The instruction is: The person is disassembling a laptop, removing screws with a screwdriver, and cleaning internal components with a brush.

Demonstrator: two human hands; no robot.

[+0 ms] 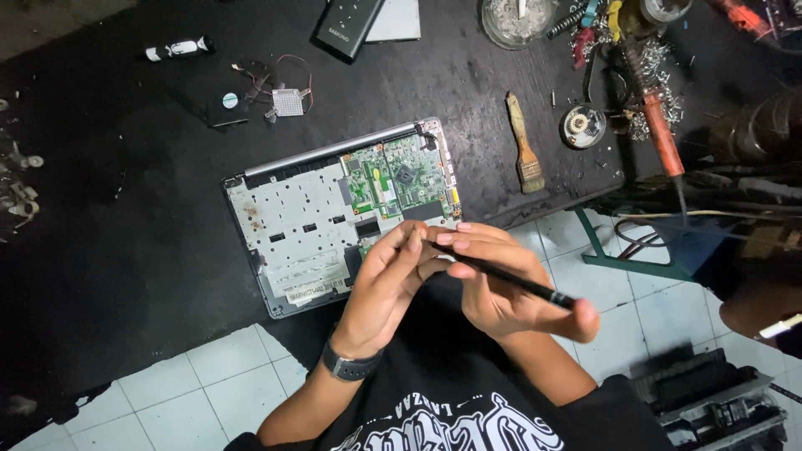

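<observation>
Both hands meet close to the camera: right hand [501, 288] fingers pinch a thin black screwdriver [501, 279], its long axis slanting from the left hand [393, 276], whose fingertips pinch its tip, toward lower right. Beyond lies an opened laptop [334, 213] at the black worktop's [125, 234] near edge; white floor tiles [225, 376] below.

Left hand [391, 280] and right hand [501, 284] raised together, fingertips meeting.

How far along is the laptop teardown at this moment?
Done: the laptop lies opened on the black table, its green circuit board exposed. In hand: the right hand holds a thin black tool; the left hand pinches its tip. Left: the board is still seated in the case.
</observation>
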